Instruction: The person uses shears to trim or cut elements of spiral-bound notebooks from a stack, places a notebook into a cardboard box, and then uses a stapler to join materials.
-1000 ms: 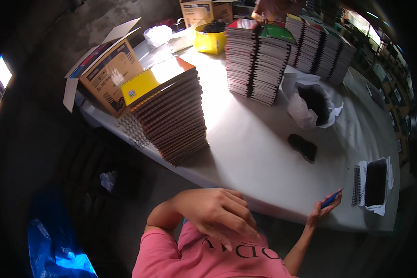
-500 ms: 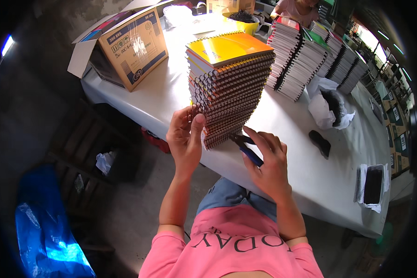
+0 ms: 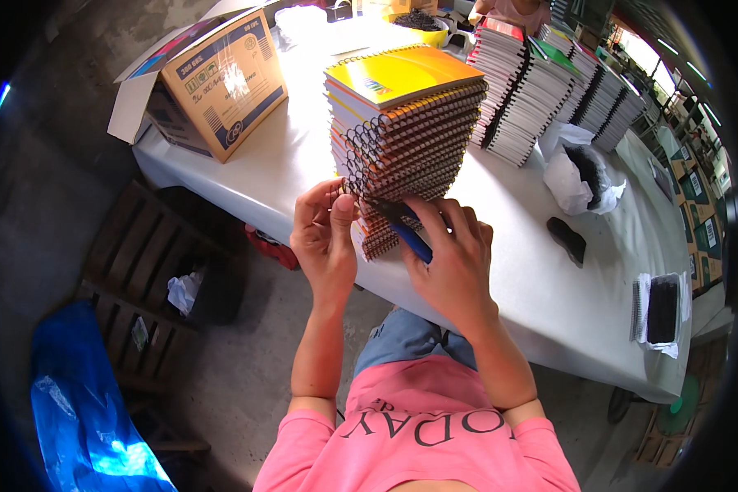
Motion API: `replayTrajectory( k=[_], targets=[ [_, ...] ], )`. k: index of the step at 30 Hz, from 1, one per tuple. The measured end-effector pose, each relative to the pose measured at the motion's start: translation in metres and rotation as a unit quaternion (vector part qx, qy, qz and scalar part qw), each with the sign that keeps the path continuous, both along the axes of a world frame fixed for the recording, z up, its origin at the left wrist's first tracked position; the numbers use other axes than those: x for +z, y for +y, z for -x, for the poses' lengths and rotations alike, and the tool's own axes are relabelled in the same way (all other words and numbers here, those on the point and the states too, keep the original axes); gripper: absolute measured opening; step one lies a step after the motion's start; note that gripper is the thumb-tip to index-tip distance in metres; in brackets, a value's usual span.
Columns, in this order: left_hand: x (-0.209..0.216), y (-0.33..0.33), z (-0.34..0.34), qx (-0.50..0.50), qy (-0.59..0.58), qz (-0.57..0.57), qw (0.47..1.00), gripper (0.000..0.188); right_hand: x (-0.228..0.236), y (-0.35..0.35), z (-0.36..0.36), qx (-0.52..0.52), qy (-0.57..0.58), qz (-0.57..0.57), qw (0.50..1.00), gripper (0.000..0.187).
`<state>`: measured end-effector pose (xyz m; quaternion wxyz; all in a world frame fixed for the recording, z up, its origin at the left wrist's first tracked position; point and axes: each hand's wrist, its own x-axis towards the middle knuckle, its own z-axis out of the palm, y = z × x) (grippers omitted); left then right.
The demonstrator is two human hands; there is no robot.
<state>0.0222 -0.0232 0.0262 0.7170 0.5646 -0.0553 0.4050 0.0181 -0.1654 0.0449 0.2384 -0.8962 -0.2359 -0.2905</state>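
R hand: fingers wrapped round blue pliers, tips at coil side of nbk stack. L hand: thumb + index nearly tog. by coils, can't tell if gripping. Stack's upright nr edge of tabletop, ctn to its L.

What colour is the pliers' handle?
The visible handle is blue, best seen in the head view.

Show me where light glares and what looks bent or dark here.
Head view: glare washes out the white table behind the notebook stack and whitens patches on the brown carton and blue plastic; head view: the table's edges bow, fisheye-style; head view: corners fall to black.
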Motion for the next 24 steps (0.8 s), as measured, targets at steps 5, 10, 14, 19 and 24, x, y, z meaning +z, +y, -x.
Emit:
replayTrajectory(
  k=[5, 10, 14, 19, 24],
  targets=[
    [-0.003, 0.001, 0.000, 0.012, 0.001, -0.013, 1.000, 0.022, 0.002, 0.001, 0.000, 0.002, -0.023, 0.011, 1.000, 0.053],
    [-0.001, 0.001, 0.000, 0.013, 0.012, -0.025, 1.000, 0.025, -0.007, -0.005, -0.010, 0.022, 0.050, -0.008, 0.998, 0.048],
    [0.000, 0.001, 0.002, 0.006, 0.029, -0.019, 0.999, 0.026, 0.000, -0.013, -0.004, 0.028, 0.040, -0.016, 0.999, 0.048],
    [0.002, 0.003, 0.006, -0.027, 0.050, -0.006, 0.998, 0.028, 0.016, -0.014, 0.001, -0.016, -0.047, -0.008, 0.999, 0.050],
    [0.003, 0.004, 0.007, -0.027, 0.059, -0.001, 0.998, 0.030, 0.016, -0.005, -0.001, -0.016, -0.039, 0.018, 0.999, 0.050]
  ],
)
